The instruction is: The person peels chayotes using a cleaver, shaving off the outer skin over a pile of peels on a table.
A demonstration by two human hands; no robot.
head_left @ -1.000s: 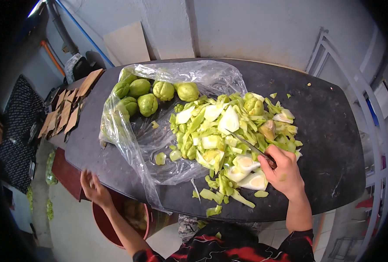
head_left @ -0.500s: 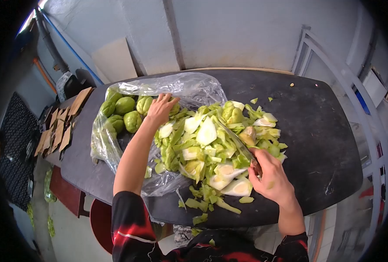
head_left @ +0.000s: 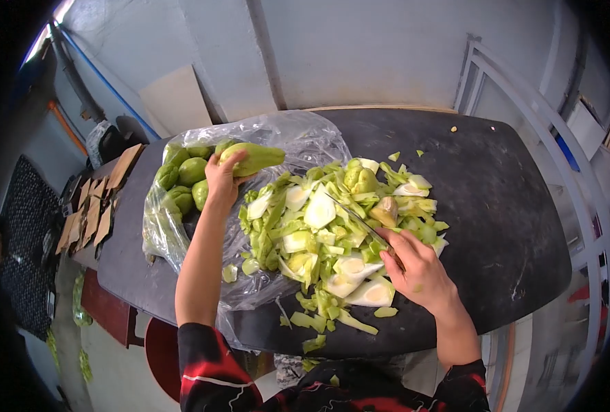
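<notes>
My left hand [head_left: 224, 180] grips a pale green chayote [head_left: 255, 158] above the clear plastic bag [head_left: 312, 130]. Several whole chayotes [head_left: 192, 171] lie in the bag, left of that hand. In my right hand [head_left: 417, 266] is a knife [head_left: 354, 217], its blade pointing up and left over a heap of cut chayote pieces and peels [head_left: 295, 240]. A peeled-looking whole chayote [head_left: 360, 178] and a brownish piece [head_left: 385, 211] rest on the heap's upper right.
The dark table [head_left: 497, 226] carries small scraps near its far edge. Brown cardboard pieces [head_left: 92, 213] lie at the left. Below the table's left edge are a dark red stool [head_left: 106, 305] and a red bin [head_left: 162, 357]. White metal railing [head_left: 545, 110] stands at the right.
My left hand came from beside the table's near left edge to the bag, took hold of a chayote and lifted it. My right hand keeps the knife over the heap. The camera view shifted slightly.
</notes>
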